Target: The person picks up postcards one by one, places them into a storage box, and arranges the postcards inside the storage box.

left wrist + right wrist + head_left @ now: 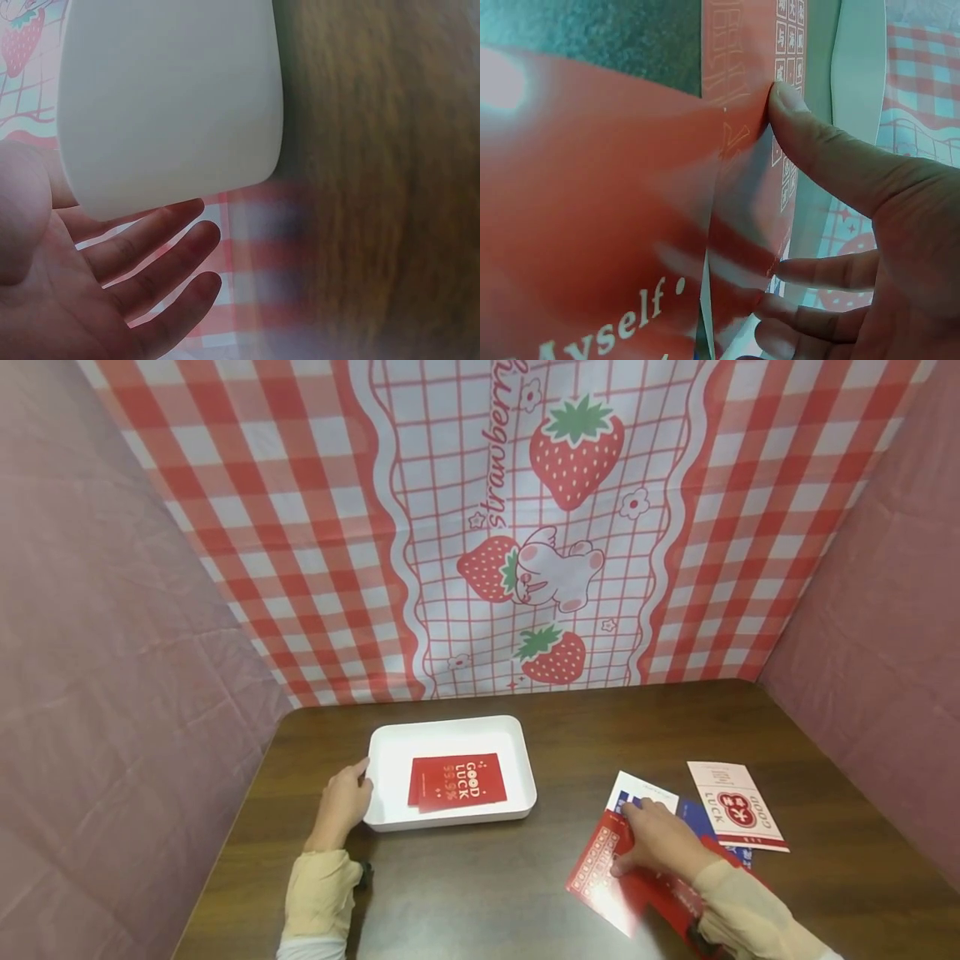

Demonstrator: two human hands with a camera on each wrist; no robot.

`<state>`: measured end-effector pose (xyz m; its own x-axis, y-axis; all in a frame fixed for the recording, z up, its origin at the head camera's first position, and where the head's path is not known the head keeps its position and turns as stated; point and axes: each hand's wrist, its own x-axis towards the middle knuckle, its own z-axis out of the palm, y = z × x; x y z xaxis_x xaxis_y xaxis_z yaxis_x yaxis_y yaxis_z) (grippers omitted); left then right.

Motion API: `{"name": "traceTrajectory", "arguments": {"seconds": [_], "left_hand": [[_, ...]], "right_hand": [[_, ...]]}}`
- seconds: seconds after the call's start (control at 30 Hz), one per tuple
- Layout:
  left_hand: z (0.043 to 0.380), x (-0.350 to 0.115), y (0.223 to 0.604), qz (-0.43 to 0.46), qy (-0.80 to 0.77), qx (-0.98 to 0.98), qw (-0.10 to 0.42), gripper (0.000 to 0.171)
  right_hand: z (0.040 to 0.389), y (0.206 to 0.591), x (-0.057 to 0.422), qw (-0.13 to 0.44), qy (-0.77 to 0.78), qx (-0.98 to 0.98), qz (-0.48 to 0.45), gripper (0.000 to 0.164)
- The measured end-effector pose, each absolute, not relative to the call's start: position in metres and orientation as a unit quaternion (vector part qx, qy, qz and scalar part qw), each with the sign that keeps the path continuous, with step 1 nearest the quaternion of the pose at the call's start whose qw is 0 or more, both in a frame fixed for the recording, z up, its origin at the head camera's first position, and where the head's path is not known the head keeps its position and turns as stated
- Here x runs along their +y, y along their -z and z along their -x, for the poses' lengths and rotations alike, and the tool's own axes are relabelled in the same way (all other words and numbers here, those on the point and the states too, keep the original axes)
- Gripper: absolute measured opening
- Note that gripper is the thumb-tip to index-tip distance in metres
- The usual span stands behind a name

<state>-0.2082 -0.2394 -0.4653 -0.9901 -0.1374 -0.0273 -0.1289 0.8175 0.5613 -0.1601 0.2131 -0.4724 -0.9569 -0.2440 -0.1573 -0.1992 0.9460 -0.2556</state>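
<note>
At the left end of a white tray (446,725), my left hand (345,802) touches the rim. Its fingers (161,277) are loosely extended in the left wrist view, with part of the hand hidden behind the tray wall. Red envelopes (459,781) marked "GOOD LUCK" lie overlapping inside the tray. On the right, my right hand (663,842) pinches a red envelope (600,881) with rows of small boxed characters, thumb at one edge and fingers at the other. Beside it is another red envelope (592,202) with "Myself" lettering, partly under the hand and sleeve.
Around the right hand lie a blue envelope (696,817), a white-and-blue one (651,788) and a white "GOOD LUCK" envelope (731,802) with a red emblem. All rest on a brown wooden table (465,893). A checked strawberry cloth (495,527) hangs behind, with pink cloth at both sides.
</note>
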Motion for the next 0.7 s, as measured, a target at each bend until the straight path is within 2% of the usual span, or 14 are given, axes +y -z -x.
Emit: {"name": "traceTrajectory", "arguments": {"seconds": [0.1, 0.4, 0.7], "left_hand": [[0.208, -0.24, 0.465, -0.071, 0.296, -0.952, 0.008, 0.048], [0.21, -0.24, 0.468, -0.077, 0.302, -0.95, 0.005, 0.048], [0.21, -0.24, 0.467, -0.08, 0.299, -0.951, 0.001, 0.048]], "right_hand": [[0.163, 0.475, 0.215, 0.088, 0.133, 0.981, 0.111, 0.083], [0.174, 0.478, 0.226, 0.121, 0.246, 0.956, 0.106, 0.035], [0.18, 0.474, 0.238, 0.172, 0.362, 0.903, 0.155, 0.017]]}}
